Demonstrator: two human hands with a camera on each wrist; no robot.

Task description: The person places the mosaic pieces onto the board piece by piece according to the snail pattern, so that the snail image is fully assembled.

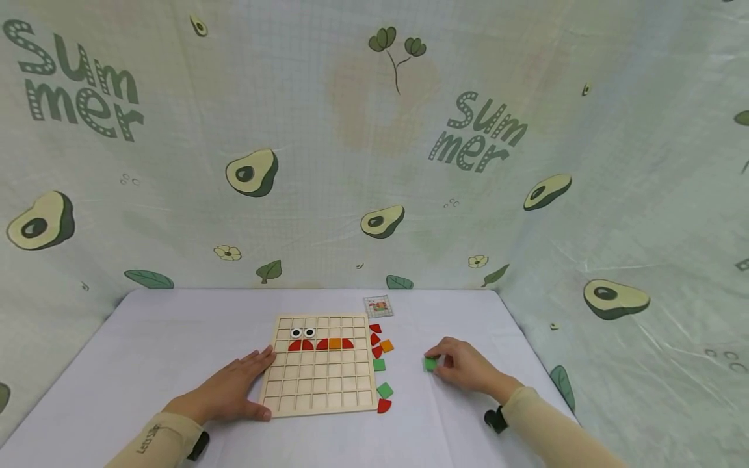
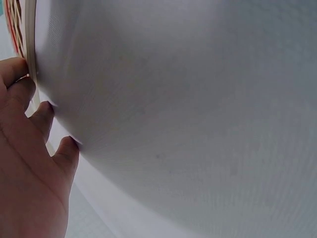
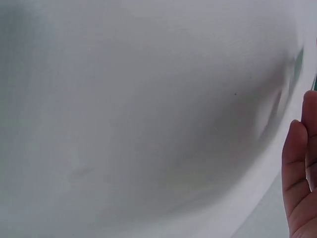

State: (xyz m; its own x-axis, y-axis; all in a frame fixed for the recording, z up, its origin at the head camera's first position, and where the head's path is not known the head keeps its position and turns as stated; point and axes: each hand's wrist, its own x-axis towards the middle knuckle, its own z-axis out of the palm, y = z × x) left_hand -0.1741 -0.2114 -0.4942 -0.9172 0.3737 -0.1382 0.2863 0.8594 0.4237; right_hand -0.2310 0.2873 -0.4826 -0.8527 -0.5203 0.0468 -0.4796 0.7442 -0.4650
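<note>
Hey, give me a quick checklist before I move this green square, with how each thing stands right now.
1. Grid board braced: ok, the left hand touches its left edge.
2. Green square gripped: ok, the right hand pinches it.
3. Green square lifted off the table: cannot tell.
4. Green square over the board: not ok, it is off to the right.
5. Picture card uncovered: ok, beyond the board's far right corner.
6. Card's details readable: cannot tell, too small.

The bare right hand partly covers a flat green square tile; the print on a small square card is too tiny to read; the left wrist view's edge crops the pale wooden gridded board
</note>
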